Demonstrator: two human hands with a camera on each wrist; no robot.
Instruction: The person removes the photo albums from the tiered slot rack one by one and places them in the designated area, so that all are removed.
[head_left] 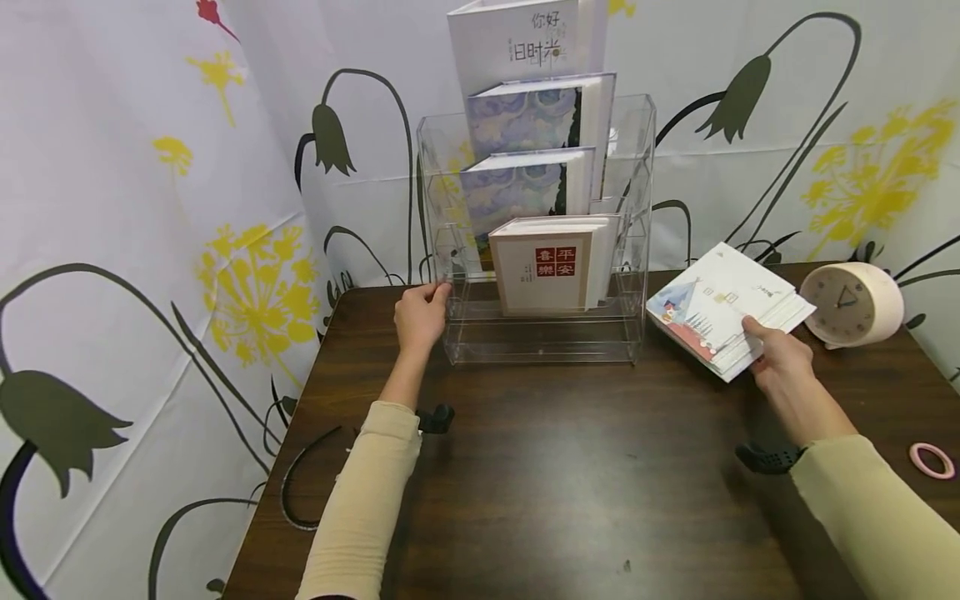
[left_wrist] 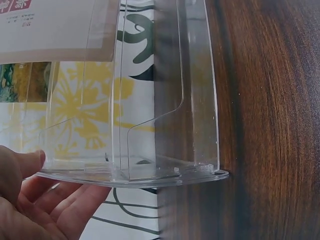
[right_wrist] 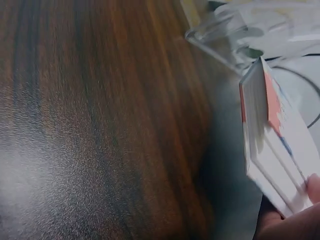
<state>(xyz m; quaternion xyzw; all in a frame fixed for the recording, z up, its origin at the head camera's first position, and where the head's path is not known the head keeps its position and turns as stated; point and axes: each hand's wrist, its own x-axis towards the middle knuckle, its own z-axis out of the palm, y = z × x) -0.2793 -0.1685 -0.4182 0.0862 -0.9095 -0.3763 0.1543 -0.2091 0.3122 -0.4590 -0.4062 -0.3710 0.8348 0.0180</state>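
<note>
My left hand (head_left: 422, 317) pinches the left side panel of a clear acrylic rack (head_left: 543, 354); in the left wrist view the thumb lies inside the panel (left_wrist: 165, 179) and the fingers outside. Tiered in the rack are several books: a beige one with a red square (head_left: 532, 279) in front, two with purple cloudy covers (head_left: 521, 117), and a tall white one (head_left: 495, 50) at the back. To the rack's right, my right hand (head_left: 787, 375) grips a white illustrated book (head_left: 727, 308) by its lower right corner, thumb on the cover. The right wrist view shows its page edges (right_wrist: 257, 107).
A pink round clock (head_left: 851, 304) stands close to the right of the held book. Nearer on the right lies a pink ring (head_left: 932, 461). A thin dark strip (head_left: 288, 492) curves beside my left sleeve. A flowered curtain (head_left: 247, 167) hangs behind the brown table (head_left: 570, 483).
</note>
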